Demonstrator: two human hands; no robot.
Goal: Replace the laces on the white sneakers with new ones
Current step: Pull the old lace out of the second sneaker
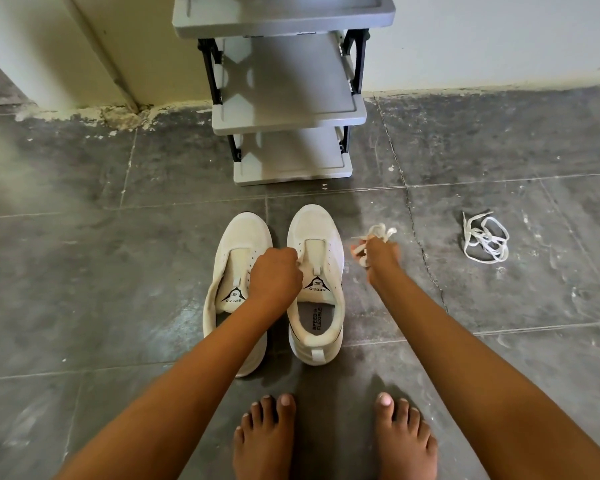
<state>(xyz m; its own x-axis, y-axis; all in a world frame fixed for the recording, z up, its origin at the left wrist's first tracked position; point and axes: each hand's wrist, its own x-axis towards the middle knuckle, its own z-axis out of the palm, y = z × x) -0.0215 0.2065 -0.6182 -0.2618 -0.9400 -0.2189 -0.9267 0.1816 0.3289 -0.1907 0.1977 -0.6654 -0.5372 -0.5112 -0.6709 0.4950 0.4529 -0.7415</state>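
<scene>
While the right hand [381, 256] is clamped on a bunched white lace [378, 233] just right of the sneakers, slightly blurred, the left hand [276, 275] sits with fingers curled over the gap between the pair, at the inner edge of the right sneaker [316, 223]; can't tell if it grips anything. Left sneaker [243, 233] is beside it. Both are unlaced, on the tiled floor [118, 271]. Another loose lace [485, 237] lies well to the right. Grey shoe rack [288, 112] stands behind.
</scene>
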